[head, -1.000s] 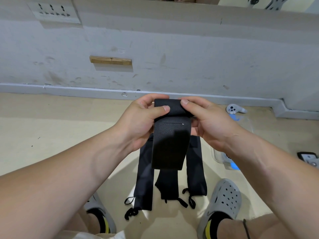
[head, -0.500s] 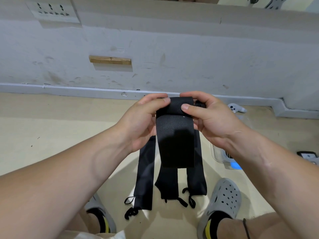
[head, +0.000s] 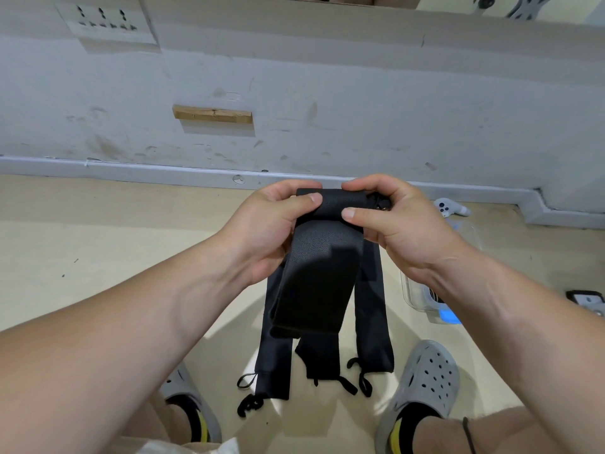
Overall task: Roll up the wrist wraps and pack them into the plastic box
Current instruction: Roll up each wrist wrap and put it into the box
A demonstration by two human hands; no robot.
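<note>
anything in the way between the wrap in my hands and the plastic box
Nothing visible does. The black fabric wrist wrap is held by the left hand and right hand; the clear plastic box sits on the floor, partly hidden under the right forearm.

A wrist wrap [head: 320, 273] hangs between the left hand [head: 271, 224] and right hand [head: 402, 231], above three more wraps [head: 373, 322] lying side by side on the floor [head: 98, 240] between the left shoe [head: 186, 398] and right shoe [head: 429, 375]. The plastic box [head: 415, 299] sits to their right, with a controller [head: 448, 208] behind it by the wall [head: 327, 109].
</note>
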